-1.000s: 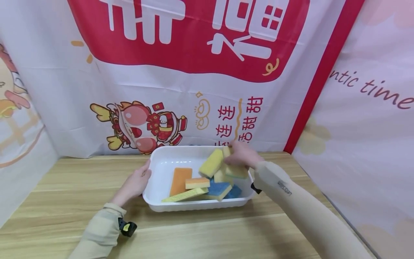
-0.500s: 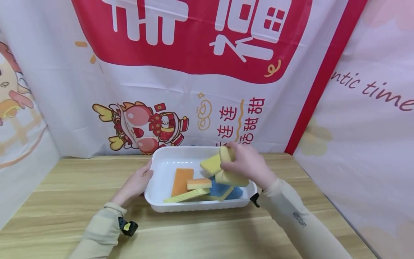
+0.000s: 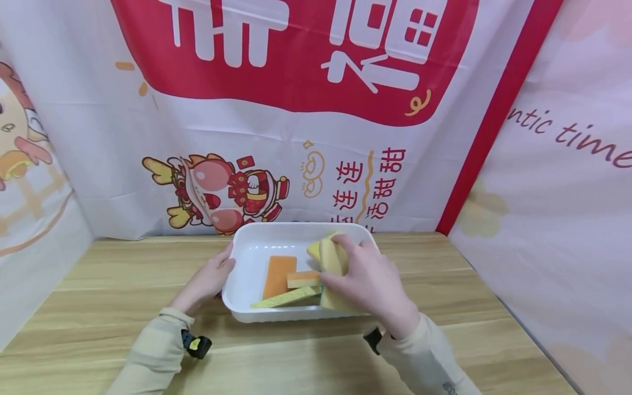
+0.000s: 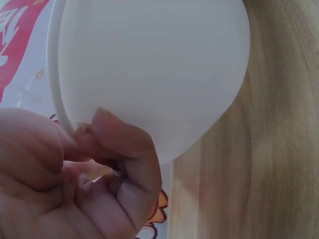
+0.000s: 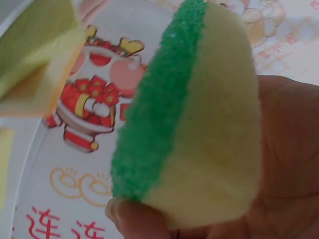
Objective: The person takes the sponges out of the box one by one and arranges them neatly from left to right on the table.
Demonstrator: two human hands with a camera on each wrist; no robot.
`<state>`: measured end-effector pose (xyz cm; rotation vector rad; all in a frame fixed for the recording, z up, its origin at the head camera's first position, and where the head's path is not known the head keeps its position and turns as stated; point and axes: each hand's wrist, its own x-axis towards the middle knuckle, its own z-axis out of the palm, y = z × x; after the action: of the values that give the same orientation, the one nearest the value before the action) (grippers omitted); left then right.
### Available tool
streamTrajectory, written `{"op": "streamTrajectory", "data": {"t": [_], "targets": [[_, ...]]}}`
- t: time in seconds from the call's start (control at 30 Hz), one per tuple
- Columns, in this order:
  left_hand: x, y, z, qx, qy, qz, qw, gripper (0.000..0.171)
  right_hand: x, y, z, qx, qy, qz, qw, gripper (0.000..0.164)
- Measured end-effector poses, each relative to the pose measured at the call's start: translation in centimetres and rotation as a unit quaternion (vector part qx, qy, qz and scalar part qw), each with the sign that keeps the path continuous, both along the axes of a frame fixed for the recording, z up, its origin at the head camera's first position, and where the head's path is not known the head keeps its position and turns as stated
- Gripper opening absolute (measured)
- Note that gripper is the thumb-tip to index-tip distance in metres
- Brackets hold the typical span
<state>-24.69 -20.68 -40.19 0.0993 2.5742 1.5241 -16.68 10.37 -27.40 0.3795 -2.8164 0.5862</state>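
left hand: the left hand [image 3: 206,277] is gripping the white tray [image 3: 250,274] at its nine o'clock end; from the left wrist, its fingers are curling at the rim.
right hand: the right hand [image 3: 370,277] is reaching over the tray's three o'clock end and is gripping the green-and-yellow sponge [image 5: 184,119].
held sponge: it is standing on edge in the right wrist view, its green face pointing toward nine o'clock, its pale foam toward three.
under the palm: a pale yellow block [image 3: 338,302] is showing toward four o'clock in the tray; whether the right hand is holding it too, i cannot tell.
orange sponge: the flat orange sponge [image 3: 280,277] is lying just nine o'clock of the tray's middle.
orange-topped sponge: the orange-topped sponge [image 3: 303,279] is sitting close to the middle.
yellow strip: the thin yellow strip [image 3: 286,298] is slanting toward seven o'clock, near the tray wall.
yellow sponge: another yellow sponge [image 3: 314,250] is peeking out at one o'clock, partly hidden.
table: the wood-grain table [image 3: 148,274] is supporting the tray.
backdrop: the printed cloth [image 3: 123,126] is hanging at twelve o'clock.
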Motion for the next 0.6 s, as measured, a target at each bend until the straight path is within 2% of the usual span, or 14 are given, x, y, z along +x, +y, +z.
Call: {"op": "streamTrajectory", "data": {"t": [0.23, 0.6], "targets": [[0.0, 0.1, -0.1, -0.008, 0.009, -0.006, 0.9999, 0.057, 2.1, -2.1, -1.0, -0.028, 0.016, 0.027, 0.999, 0.063], [0.0, -0.2, 0.2, 0.022, -0.023, -0.001, 0.9995, 0.058, 3.4, -5.0, -2.3, -0.015, 0.0, 0.031, 0.999, 0.063]]}}
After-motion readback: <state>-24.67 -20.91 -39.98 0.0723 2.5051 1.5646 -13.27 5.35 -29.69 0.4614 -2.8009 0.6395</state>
